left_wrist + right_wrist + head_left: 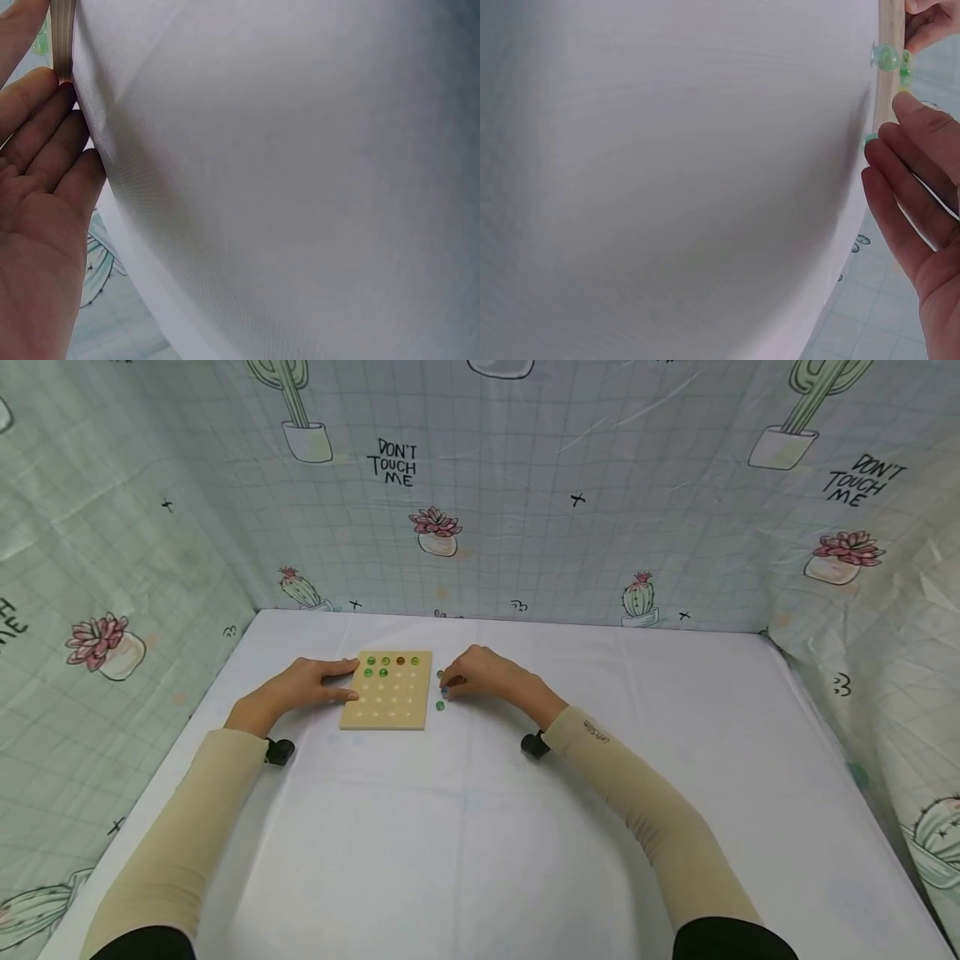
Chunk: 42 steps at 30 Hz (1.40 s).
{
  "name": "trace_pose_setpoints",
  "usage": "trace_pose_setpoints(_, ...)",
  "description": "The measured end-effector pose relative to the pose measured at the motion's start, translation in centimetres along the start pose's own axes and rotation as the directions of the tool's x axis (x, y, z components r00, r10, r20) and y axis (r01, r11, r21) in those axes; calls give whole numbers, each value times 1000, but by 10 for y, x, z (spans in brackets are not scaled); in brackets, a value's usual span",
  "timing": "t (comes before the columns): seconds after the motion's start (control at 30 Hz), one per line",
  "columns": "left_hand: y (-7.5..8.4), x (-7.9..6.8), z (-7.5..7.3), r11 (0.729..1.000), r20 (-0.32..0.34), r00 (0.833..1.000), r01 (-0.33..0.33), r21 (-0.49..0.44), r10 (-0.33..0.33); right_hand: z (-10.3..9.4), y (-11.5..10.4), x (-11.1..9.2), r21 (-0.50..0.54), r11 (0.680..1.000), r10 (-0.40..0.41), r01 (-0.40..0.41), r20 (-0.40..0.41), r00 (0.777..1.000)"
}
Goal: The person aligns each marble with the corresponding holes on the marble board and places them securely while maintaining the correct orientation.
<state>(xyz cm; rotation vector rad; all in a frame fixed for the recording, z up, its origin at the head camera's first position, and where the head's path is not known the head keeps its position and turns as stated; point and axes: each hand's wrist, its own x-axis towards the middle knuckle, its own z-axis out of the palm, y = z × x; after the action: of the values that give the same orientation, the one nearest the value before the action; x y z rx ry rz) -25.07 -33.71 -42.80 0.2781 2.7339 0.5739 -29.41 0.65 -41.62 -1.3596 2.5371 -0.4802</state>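
A light wooden board (386, 714) with rows of shallow dimples lies flat on the white table. Several green marbles and a brownish-orange marble (401, 661) sit in its two far rows. My left hand (300, 689) rests against the board's left edge, thumb and forefinger spread and fairly straight. Just off the right edge, my right hand (487, 675) pinches a small bluish marble (445, 692) at its fingertips; the fingers partly cover it. A green marble (439, 706) lies on the table nearer me, and another green marble (886, 57) shows beside the board in the right wrist view.
The white tabletop (465, 827) spreads around the board. Cactus-printed cloth (510, 527) hangs behind the table and along both sides. Each wrist wears a small black camera, such as the right wrist's camera (535, 745).
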Motion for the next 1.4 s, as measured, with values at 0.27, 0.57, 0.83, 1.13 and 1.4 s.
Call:
trace_pose_setpoints(0.27,0,0,0,1000,-16,1000,-19,3,19,-5,-3,-3,33,999,-14,15,-35,999)
trace_pose_setpoints(0.57,2,0,2,1000,0,1000,-8,3,8,-4,-6,-7,29,999,-35,37,-58,998)
trace_pose_setpoints(0.83,2,0,3,1000,0,1000,1,18,-1,-4,-3,-7,47,997,-51,55,-83,995)
trace_pose_setpoints(1.13,1,-2,4,1000,2,1000,9,15,-9,-6,-6,-7,67,994,-74,81,-96,993)
trace_pose_setpoints(1.4,2,-2,2,1000,4,1000,21,11,-21,-10,-6,-4,74,994,-75,84,-115,991)
